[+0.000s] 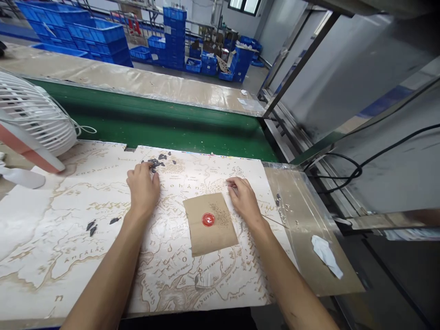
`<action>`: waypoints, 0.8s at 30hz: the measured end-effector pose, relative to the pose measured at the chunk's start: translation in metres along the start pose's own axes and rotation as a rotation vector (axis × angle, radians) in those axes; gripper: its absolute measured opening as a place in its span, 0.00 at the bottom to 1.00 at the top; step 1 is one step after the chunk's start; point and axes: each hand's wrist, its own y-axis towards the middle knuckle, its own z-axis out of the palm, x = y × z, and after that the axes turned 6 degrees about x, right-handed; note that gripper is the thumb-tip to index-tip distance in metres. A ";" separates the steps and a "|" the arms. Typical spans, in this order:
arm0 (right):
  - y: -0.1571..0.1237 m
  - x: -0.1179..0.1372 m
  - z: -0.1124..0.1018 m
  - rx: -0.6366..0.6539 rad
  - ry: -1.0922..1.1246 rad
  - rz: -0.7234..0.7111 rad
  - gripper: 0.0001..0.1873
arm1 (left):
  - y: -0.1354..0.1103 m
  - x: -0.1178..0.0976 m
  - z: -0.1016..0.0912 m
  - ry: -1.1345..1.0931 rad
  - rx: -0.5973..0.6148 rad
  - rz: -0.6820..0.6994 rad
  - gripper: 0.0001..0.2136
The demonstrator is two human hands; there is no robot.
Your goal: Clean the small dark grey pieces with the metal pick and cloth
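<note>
My left hand (pixel 142 185) rests on a printed map sheet (pixel 113 256), fingers bent and slightly apart, their tips at a cluster of small dark chips (pixel 158 161). My right hand (pixel 244 199) hovers over or touches the sheet on the right, thumb and fingertips pinched together; what is between them is too small to make out. A thin stick-like line (pixel 274 221) shows beside the right wrist; I cannot tell whether the hand holds it. Between the hands lies a brown square card (pixel 199 240) with a glossy red disc (pixel 208 219) on it and dark specks around the disc.
More dark chips (pixel 92 227) lie on the left of the sheet. A white fan (pixel 37 112) and a white bottle (pixel 24 178) stand at left. Beyond runs a green conveyor belt (pixel 165 121). A crumpled white tissue (pixel 326 256) lies at right. Blue crates (pixel 99 39) stand behind.
</note>
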 end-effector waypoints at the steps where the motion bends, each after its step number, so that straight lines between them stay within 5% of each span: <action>1: 0.000 -0.001 0.001 -0.007 0.008 0.007 0.12 | 0.001 0.001 0.002 0.000 -0.001 0.009 0.18; 15: -0.023 0.015 -0.006 -0.125 0.301 0.207 0.05 | 0.000 -0.004 0.002 0.028 0.057 0.023 0.11; 19: -0.032 0.028 -0.012 -0.235 0.509 0.299 0.12 | -0.001 -0.009 -0.003 0.022 0.097 0.011 0.08; 24: -0.056 0.070 -0.029 -0.200 0.984 0.370 0.15 | -0.036 -0.013 -0.022 -0.098 0.142 0.038 0.08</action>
